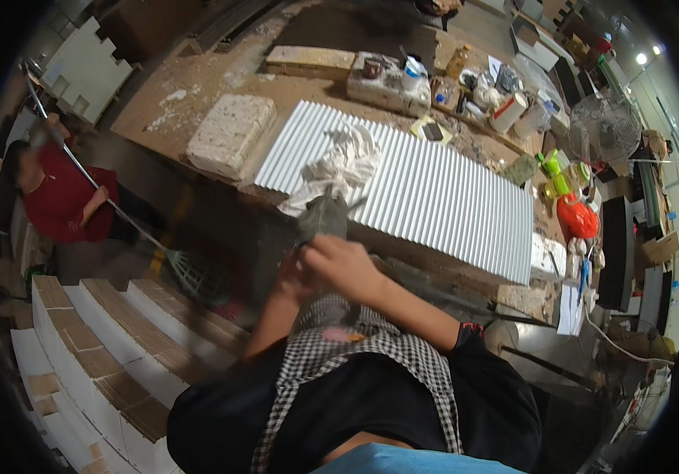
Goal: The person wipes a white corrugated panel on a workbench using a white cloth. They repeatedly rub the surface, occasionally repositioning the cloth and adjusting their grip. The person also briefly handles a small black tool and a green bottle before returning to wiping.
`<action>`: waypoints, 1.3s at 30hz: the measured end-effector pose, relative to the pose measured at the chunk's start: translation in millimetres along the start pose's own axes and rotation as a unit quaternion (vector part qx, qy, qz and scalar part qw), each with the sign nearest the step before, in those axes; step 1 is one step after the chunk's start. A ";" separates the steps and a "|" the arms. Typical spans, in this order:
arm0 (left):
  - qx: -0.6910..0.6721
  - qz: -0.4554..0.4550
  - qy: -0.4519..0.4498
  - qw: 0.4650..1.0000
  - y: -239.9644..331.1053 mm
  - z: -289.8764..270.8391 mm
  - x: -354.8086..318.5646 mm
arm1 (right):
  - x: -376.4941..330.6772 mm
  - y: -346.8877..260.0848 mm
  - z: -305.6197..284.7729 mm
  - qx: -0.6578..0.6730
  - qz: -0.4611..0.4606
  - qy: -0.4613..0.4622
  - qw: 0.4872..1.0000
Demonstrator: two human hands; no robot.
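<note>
Close together in front of my apron, my left hand (294,276) and my right hand (345,267) meet at the near edge of the workbench. The right one has its fingers curled at the near end of a limp grey-green cloth (325,217), which may be a glove. My left hand is partly behind the right and blurred; its fingers look closed, but what they hold is hidden. Beyond the cloth, a crumpled white rag (347,162) lies on a ribbed white panel (442,197) that spans the bench.
A pale block (231,136) sits left of the panel. Jars, bottles and bags crowd the bench's far right, including a red bag (577,216), near a fan (606,126). At lower left stand stacked white boards (110,340). A person in red (67,197) holds a long pole.
</note>
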State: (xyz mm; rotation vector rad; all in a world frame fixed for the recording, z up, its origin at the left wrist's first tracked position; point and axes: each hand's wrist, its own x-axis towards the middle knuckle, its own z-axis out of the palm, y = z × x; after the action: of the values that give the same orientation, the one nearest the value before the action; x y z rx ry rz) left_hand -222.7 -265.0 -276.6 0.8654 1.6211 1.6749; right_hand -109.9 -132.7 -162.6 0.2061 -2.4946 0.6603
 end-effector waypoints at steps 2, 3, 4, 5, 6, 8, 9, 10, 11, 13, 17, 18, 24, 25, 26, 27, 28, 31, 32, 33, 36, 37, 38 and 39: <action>-0.104 0.006 0.005 0.995 2.9 21.4 22.2 | -5.7 7.2 -14.5 -0.016 0.045 -0.024 0.999; -0.170 0.050 0.016 0.984 5.7 38.2 37.6 | -8.9 9.1 -17.0 -0.032 0.061 0.008 0.998; -0.232 0.096 0.021 0.968 7.5 54.6 52.6 | -14.2 15.5 -17.2 -0.047 0.083 0.030 0.995; -0.280 0.067 0.016 0.958 46.9 74.0 56.9 | -14.2 17.5 -25.6 -0.044 0.124 0.060 0.990; -0.256 0.125 -0.017 0.959 34.3 82.8 74.5 | -13.3 18.2 -34.0 -0.026 0.153 0.075 0.985; -0.334 0.043 -0.037 0.941 24.6 97.0 73.8 | -16.1 17.2 -40.2 -0.016 0.188 0.095 0.977; -0.372 0.002 -0.042 0.927 20.1 103.0 74.2 | -18.0 12.0 -37.2 -0.008 0.202 0.101 0.974; -0.405 -0.015 -0.050 0.913 5.2 102.4 79.0 | -17.3 8.9 -33.2 -0.003 0.207 0.107 0.973; -0.436 -0.034 -0.057 0.897 -1.8 103.0 80.6 | -18.0 3.1 -28.8 0.027 0.221 0.112 0.968; -0.496 -0.040 -0.049 0.866 -11.6 100.6 64.9 | -20.9 -8.9 -18.7 0.065 0.226 0.111 0.966; -0.351 0.035 0.016 0.936 4.9 83.9 24.3 | -15.9 -18.2 -14.2 0.144 0.169 0.000 0.975; -0.297 0.062 0.039 0.952 13.1 78.5 13.7 | -10.9 -27.9 -15.7 0.156 0.181 -0.026 0.971; -0.242 0.126 0.064 0.960 17.6 85.4 1.9 | -30.2 -35.3 -9.7 0.176 0.136 -0.076 0.972; -0.253 0.134 0.049 0.957 20.3 93.5 5.3 | -38.3 -35.8 -16.9 0.176 0.140 -0.090 0.970; -0.264 0.142 0.029 0.954 26.2 105.8 7.7 | -47.6 -33.5 -25.9 0.172 0.145 -0.094 0.970; -0.275 0.147 0.004 0.950 31.6 120.6 10.8 | -57.8 -28.7 -36.0 0.184 0.123 -0.092 0.971; -0.287 0.153 -0.024 0.945 36.1 135.9 14.8 | -70.3 -26.1 -47.3 0.185 0.121 -0.094 0.971; -0.318 0.144 -0.136 0.927 44.7 202.4 25.4 | -123.3 -11.9 -89.5 0.191 0.139 -0.065 0.969; -0.322 0.142 -0.157 0.923 45.9 227.1 22.2 | -146.3 -8.6 -106.6 0.203 0.148 -0.056 0.966; -0.329 0.139 -0.181 0.916 48.1 253.9 19.6 | -169.3 -4.1 -124.8 0.215 0.155 -0.047 0.963; -0.345 0.138 -0.226 0.900 49.9 339.7 10.1 | -246.7 8.6 -178.8 0.254 0.208 -0.043 0.944; -0.356 0.142 -0.240 0.892 49.4 370.8 7.5 | -277.8 16.8 -195.6 0.246 0.194 -0.033 0.949; -0.365 0.147 -0.256 0.883 47.6 400.0 0.7 | -308.2 20.4 -212.9 0.228 0.192 -0.035 0.954; -0.375 0.151 -0.270 0.874 45.9 427.7 -0.3 | -334.9 26.8 -234.5 0.239 0.225 -0.044 0.944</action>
State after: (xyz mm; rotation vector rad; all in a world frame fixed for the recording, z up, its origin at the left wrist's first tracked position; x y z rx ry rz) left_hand 127.0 -20.6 -221.9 1.0579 0.3992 1.8306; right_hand 273.7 9.8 -184.5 -0.1733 -2.4376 1.4726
